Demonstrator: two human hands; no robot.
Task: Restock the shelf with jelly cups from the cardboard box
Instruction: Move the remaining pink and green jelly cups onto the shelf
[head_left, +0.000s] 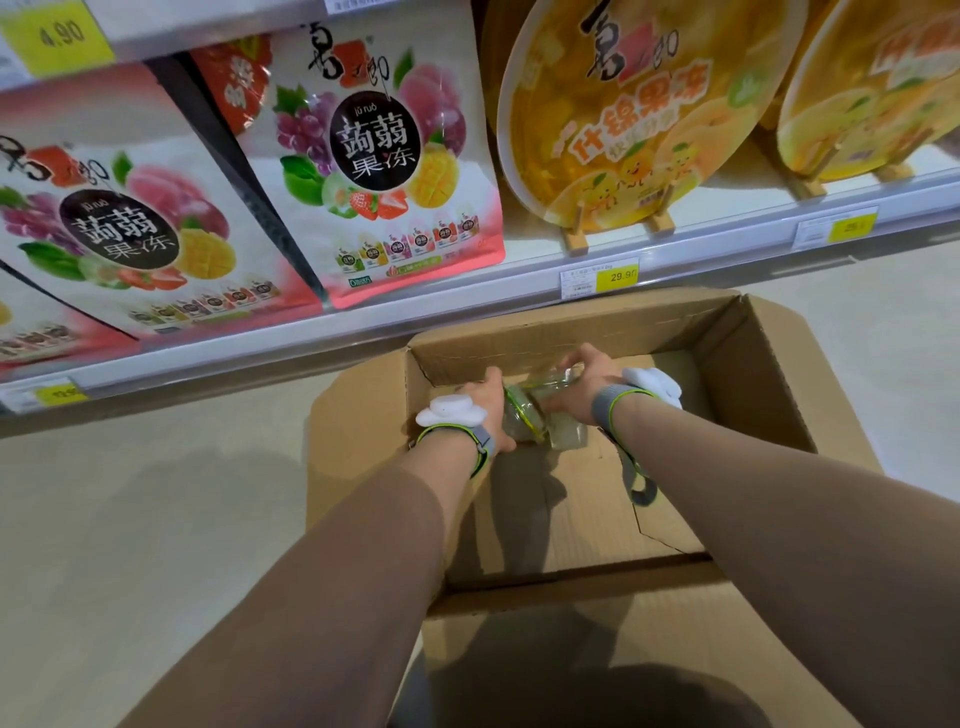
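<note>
An open cardboard box (737, 395) stands on the floor below the shelf (467, 301). Both my hands reach into its far end. My left hand (485, 402) grips clear jelly cups (524, 415) with green rims from the left side. From the right, my right hand (582, 382) curls over the top of the same clear cups. The cups lie tilted between the two hands, partly hidden by my fingers. Both wrists wear grey bands with white trackers.
Large jelly pouches (374, 156) stand on the shelf at left. Big yellow jelly tubs (644, 104) lean on wooden stands at right. Price tags (600, 278) line the shelf edge. The box flaps (353, 457) spread out over a pale floor.
</note>
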